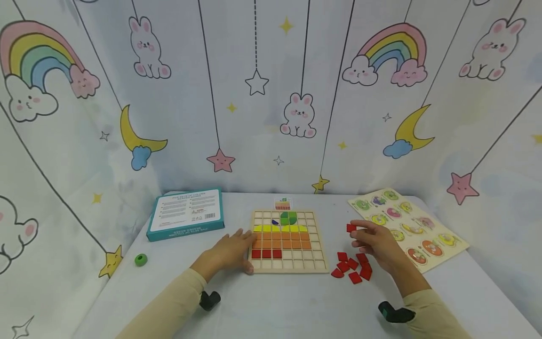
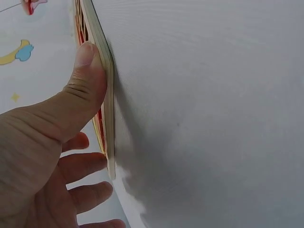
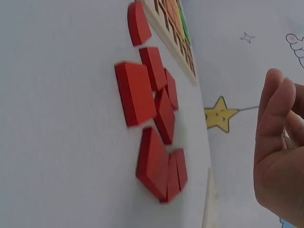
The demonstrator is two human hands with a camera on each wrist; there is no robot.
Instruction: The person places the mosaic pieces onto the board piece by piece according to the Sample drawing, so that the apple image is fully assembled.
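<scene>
A wooden grid board point(image 1: 292, 272) lies on the table, its cells partly filled with colored tiles. Rows of yellow tiles point(image 1: 281, 229), orange tiles point(image 1: 281, 240) and three red tiles point(image 1: 266, 254) fill part of it, below green tiles point(image 1: 289, 218) and a small dark blue piece point(image 1: 275, 222). At the board's left edge rests my left hand point(image 1: 228, 250); its thumb point(image 2: 88, 71) touches the wooden rim and the fingers are relaxed. My right hand point(image 1: 377, 242) pinches a red square tile point(image 1: 351, 228) above the table, right of the board. Loose red tiles point(image 3: 135, 92) lie below that hand.
A teal-edged box point(image 1: 186, 214) lies at the back left, with a green bead point(image 1: 141, 260) in front. Behind the board is a small picture card point(image 1: 283, 203). A fruit-picture sheet point(image 1: 440, 235) lies at the right. A patterned cloth point(image 1: 271, 117) hangs behind the table.
</scene>
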